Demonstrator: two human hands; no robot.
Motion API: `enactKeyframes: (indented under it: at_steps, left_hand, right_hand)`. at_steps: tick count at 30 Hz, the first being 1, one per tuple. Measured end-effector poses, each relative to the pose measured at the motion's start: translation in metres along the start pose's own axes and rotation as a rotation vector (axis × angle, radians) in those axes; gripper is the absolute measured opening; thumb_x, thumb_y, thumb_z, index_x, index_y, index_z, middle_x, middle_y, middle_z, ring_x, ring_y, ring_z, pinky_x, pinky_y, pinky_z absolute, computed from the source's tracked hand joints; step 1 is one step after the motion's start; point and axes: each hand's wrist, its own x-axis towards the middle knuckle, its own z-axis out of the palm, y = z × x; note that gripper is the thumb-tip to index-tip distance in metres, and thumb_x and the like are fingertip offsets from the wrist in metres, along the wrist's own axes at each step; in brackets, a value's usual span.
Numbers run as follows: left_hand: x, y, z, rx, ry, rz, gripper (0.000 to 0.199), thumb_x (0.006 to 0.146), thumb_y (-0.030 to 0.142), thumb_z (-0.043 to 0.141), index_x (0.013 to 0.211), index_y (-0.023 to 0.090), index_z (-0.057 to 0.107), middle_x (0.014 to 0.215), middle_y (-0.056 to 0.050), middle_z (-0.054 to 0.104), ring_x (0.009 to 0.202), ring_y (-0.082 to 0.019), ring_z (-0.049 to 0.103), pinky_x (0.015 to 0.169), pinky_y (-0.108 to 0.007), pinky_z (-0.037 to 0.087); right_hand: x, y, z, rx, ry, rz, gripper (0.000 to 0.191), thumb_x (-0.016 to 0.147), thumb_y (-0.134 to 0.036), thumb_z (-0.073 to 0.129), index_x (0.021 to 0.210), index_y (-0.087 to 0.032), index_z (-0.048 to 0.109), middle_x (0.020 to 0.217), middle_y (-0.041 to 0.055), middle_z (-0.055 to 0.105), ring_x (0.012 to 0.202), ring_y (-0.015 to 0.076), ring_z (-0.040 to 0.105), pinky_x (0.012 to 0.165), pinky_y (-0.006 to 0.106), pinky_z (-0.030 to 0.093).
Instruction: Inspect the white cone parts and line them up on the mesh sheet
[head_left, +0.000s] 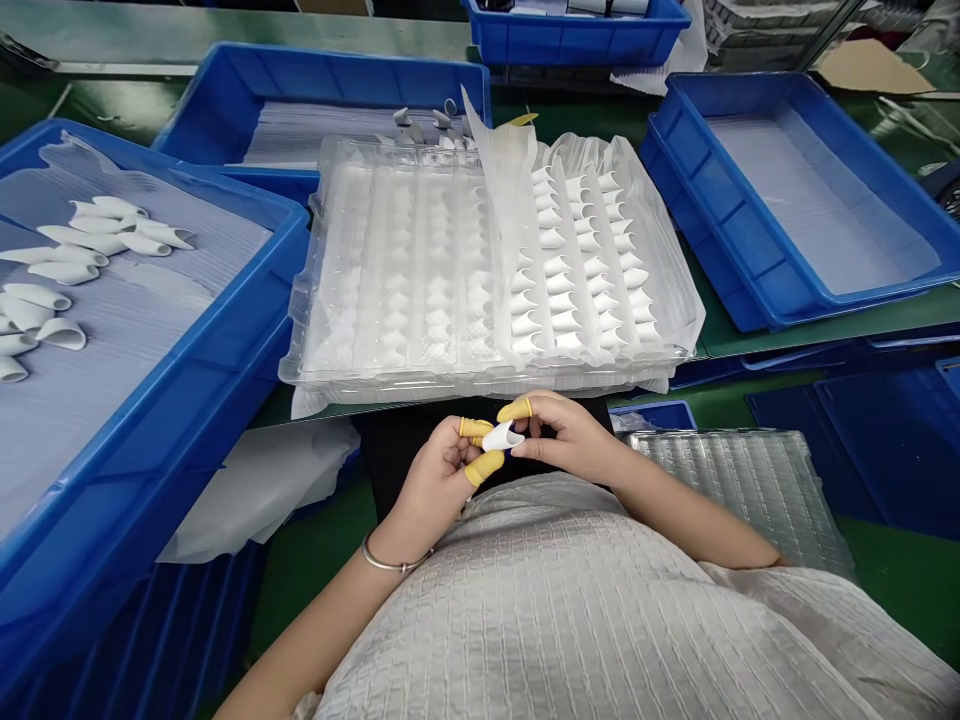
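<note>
A small white curved piece (501,437) is held between my two hands, just in front of the bench edge. My left hand (448,462) pinches its left end, with yellow covers on the fingertips. My right hand (559,432) touches its right end with closed fingers, one of them in a yellow cover. Beyond my hands lies a clear plastic tray (352,375). Rows of similar white pieces (559,285) stand uncovered in its right part, while translucent sheeting lies over the left part.
On the left, a blue bin (255,290) holds loose white pieces (90,240). Another blue bin (337,75) stands behind the tray. Stacked blue bins (750,240) are at the right, and clear empty trays (750,490) lie below the bench beside my right arm.
</note>
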Motion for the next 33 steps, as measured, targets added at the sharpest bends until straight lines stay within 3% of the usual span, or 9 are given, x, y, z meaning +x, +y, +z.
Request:
enactKeyframes:
  at_steps: [3,6,11,13,16,21,24,29,33]
  left_hand:
    - [-0.002,0.002,-0.001,0.167,0.072,0.049,0.020,0.082,0.034,0.068,0.094,0.020,0.058,0.069,0.004,0.051,0.060,-0.011,0.046,0.057,-0.024,0.039]
    - [-0.002,0.003,-0.001,0.354,0.115,0.135,0.015,0.083,0.031,0.066,0.092,0.020,0.059,0.067,0.005,0.049,0.059,-0.011,0.045,0.056,-0.025,0.038]
    - [-0.001,0.004,-0.002,0.616,0.103,0.274,0.015,0.086,0.033,0.063,0.083,0.019,0.057,0.071,0.002,0.053,0.062,-0.013,0.048,0.057,-0.027,0.038]
    - [-0.002,0.004,-0.002,0.634,0.091,0.277,0.017,0.087,0.035,0.062,0.081,0.019,0.056,0.072,0.001,0.055,0.062,-0.014,0.048,0.056,-0.026,0.038]
    - [-0.004,0.004,-0.001,0.588,0.067,0.243,0.018,0.088,0.035,0.061,0.082,0.019,0.057,0.071,0.002,0.055,0.060,-0.013,0.049,0.055,-0.026,0.039]
    - [-0.005,0.005,0.000,0.535,0.081,0.223,0.014,0.086,0.032,0.063,0.085,0.019,0.058,0.074,0.002,0.055,0.060,-0.012,0.049,0.055,-0.025,0.040]
    - [-0.004,0.005,0.000,0.559,0.097,0.220,0.014,0.085,0.033,0.063,0.087,0.020,0.058,0.072,0.003,0.054,0.059,-0.012,0.049,0.055,-0.025,0.040]
    - [-0.002,0.005,-0.001,0.654,0.117,0.232,0.018,0.086,0.036,0.062,0.083,0.020,0.057,0.067,0.003,0.052,0.058,-0.013,0.047,0.053,-0.026,0.036]
    - [-0.002,0.005,-0.001,0.653,0.120,0.247,0.016,0.086,0.034,0.061,0.081,0.020,0.056,0.069,0.002,0.053,0.059,-0.013,0.048,0.055,-0.026,0.037]
  right_hand:
    - [-0.002,0.000,0.002,-0.005,-0.021,0.028,0.040,0.083,-0.034,0.074,0.119,-0.023,0.061,0.109,0.0055,0.059,0.081,0.0153,0.056,0.071,0.029,0.049]
    - [-0.001,-0.001,0.009,0.043,-0.028,0.116,0.051,0.080,-0.038,0.076,0.125,-0.023,0.054,0.106,0.0059,0.060,0.087,0.0181,0.058,0.068,0.028,0.048]
    - [0.002,-0.010,0.022,-0.203,0.033,0.165,0.030,0.085,-0.047,0.069,0.096,-0.020,0.060,0.081,0.0000,0.060,0.071,0.0148,0.053,0.061,0.026,0.040]
    - [0.004,-0.011,0.023,-0.179,0.043,0.158,0.028,0.093,-0.047,0.057,0.087,-0.019,0.059,0.074,-0.0010,0.058,0.066,0.0135,0.052,0.059,0.026,0.038]
    - [0.007,-0.006,0.022,0.061,0.053,0.236,0.036,0.101,-0.046,0.039,0.087,-0.018,0.058,0.065,-0.0020,0.057,0.056,0.0117,0.053,0.053,0.024,0.038]
    - [0.009,0.004,0.013,0.239,0.094,0.370,0.041,0.096,-0.053,0.042,0.088,-0.017,0.058,0.067,-0.0004,0.059,0.055,0.0121,0.056,0.046,0.023,0.037]
    - [0.006,0.002,0.010,0.194,0.064,0.312,0.041,0.094,-0.056,0.046,0.088,-0.017,0.059,0.072,0.0004,0.057,0.062,0.0128,0.054,0.052,0.024,0.039]
    - [0.001,-0.004,0.017,-0.038,0.131,0.252,0.036,0.077,-0.047,0.076,0.087,-0.021,0.053,0.070,-0.0049,0.048,0.061,0.0112,0.044,0.053,0.023,0.034]
    - [0.005,-0.005,0.017,-0.022,0.098,0.224,0.032,0.094,-0.046,0.054,0.076,-0.019,0.052,0.069,-0.0020,0.054,0.063,0.0125,0.050,0.058,0.025,0.038]
